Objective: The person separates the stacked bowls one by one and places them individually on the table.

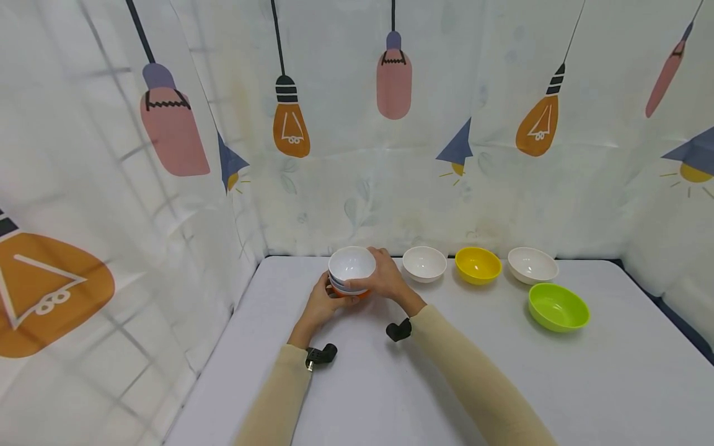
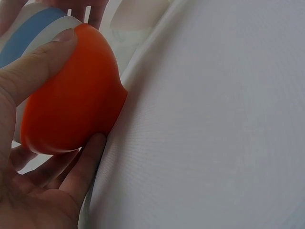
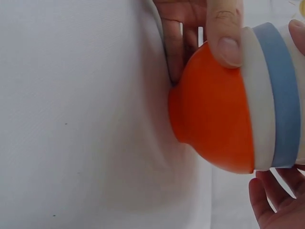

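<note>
On the table's left side stands a stack of nested bowls. An orange bowl (image 2: 81, 95) is at the bottom, its foot on the white cloth. White and blue bands (image 3: 281, 95) of other bowls show above it. At the top of the stack is a white bowl (image 1: 351, 262), its inside bare. My left hand (image 1: 323, 305) grips the orange bowl low down, thumb on its near side and fingers curled round the far side. My right hand (image 1: 388, 280) holds the upper white bowl from the right, fingers over the back of its rim; part of its grip is hidden.
Right of the stack, a white bowl (image 1: 424, 264), a yellow bowl (image 1: 478, 266) and another white bowl (image 1: 532, 266) line the table's back edge. A green bowl (image 1: 559, 308) stands in front at the right. A patterned curtain (image 1: 346, 198) hangs behind.
</note>
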